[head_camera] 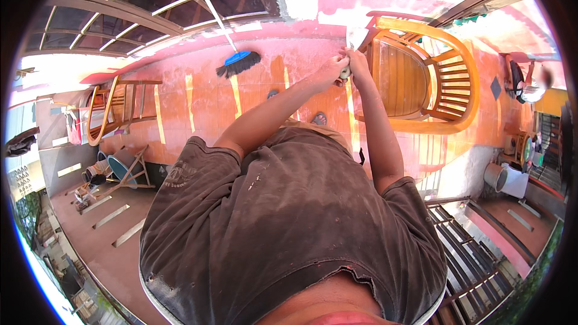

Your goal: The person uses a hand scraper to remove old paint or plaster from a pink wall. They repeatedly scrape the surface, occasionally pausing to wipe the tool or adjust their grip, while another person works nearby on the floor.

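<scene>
Both of my hands are together in front of me, close to the pink wall [311,29]. My left hand [333,70] is closed around the pale, rounded handle [345,72] of what looks like a putty knife. Its wide, whitish blade [356,37] points away from me, towards the wall. My right hand [357,61] grips the same tool from the right, with its fingers where handle and blade meet. The fingers partly hide that join. Bright light washes out the blade's far edge.
A wooden armchair [402,83] stands close on my right. A blue-headed broom [238,58] leans against the window frame [189,2]. Another wooden chair [124,99] is farther left, near a tub [121,169]. A person [533,88] is at the far right.
</scene>
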